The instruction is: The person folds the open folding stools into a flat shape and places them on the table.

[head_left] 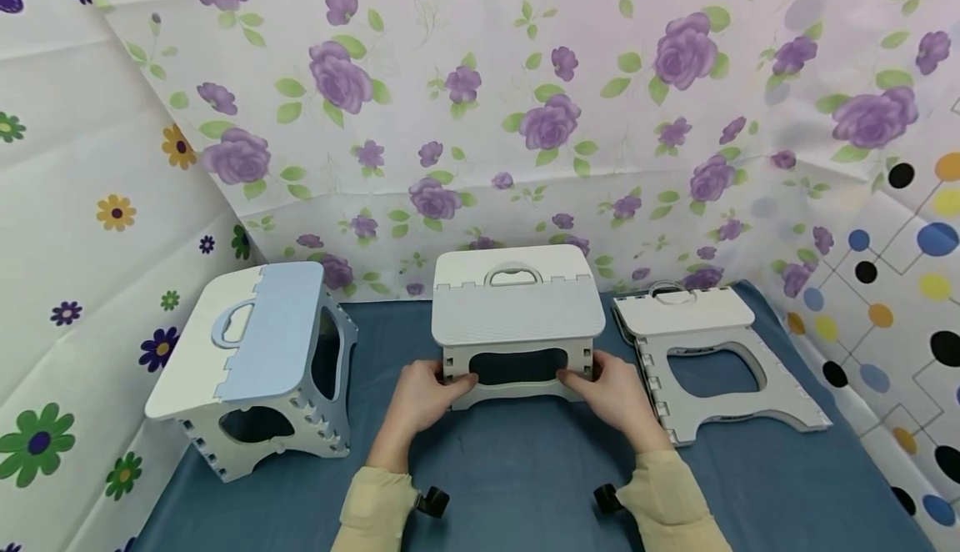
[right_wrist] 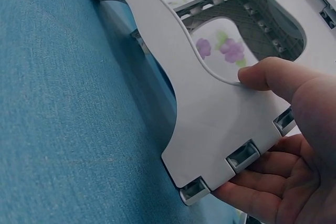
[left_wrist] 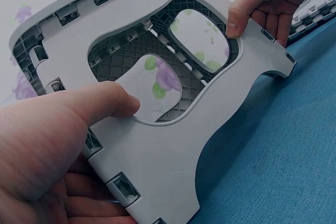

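Note:
A grey and white folding step stool (head_left: 517, 310) stands unfolded in the middle of the table, its carry handle lying on top. My left hand (head_left: 429, 398) grips the left edge of its near leg panel, thumb on the front face by the cut-out and fingers behind the side, as the left wrist view shows. On the opposite edge my right hand (head_left: 617, 393) holds the same panel. In the right wrist view that thumb (right_wrist: 262, 74) lies at the rim of the opening, with the fingers wrapped under the notched side.
To the left stands an unfolded blue and white stool (head_left: 273, 327). A white stool (head_left: 693, 312) lies folded flat at the right. The table has a blue cloth (head_left: 517, 485). Flowered sheets (head_left: 480, 143) hang behind and at the sides.

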`<state>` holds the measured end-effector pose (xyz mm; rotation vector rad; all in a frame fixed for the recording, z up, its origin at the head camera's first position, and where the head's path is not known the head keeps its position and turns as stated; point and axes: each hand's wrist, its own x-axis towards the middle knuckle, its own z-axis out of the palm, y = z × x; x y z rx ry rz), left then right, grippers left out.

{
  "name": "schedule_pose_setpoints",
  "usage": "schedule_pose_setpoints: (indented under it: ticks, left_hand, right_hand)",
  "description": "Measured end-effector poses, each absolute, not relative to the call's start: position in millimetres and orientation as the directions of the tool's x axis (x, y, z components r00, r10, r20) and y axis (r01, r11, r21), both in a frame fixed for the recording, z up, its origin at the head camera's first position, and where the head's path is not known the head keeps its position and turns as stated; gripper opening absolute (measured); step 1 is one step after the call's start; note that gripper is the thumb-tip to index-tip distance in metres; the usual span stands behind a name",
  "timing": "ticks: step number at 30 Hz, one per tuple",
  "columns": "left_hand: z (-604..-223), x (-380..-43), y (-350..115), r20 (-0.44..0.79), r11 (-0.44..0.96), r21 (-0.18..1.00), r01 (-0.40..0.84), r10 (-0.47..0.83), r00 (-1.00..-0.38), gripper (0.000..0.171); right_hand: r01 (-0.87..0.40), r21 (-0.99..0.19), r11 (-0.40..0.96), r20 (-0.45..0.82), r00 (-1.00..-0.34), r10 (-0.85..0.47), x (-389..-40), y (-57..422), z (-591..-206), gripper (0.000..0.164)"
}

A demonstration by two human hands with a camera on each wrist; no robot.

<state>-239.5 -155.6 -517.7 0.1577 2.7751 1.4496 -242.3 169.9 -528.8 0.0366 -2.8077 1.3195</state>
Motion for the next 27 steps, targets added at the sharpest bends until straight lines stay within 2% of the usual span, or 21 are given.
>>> schedule_pose_setpoints:
  ticks: [27]
  left_hand:
    - [-518.2, -239.3, -154.2, 0.075, 0.594, 0.795, 0.122, 0.103, -0.992, 0.035]
  right_hand:
    - [-0.056, -0.768, 0.638, 0.058, -0.998, -0.017, -242.0, 171.0, -528.4, 0.051]
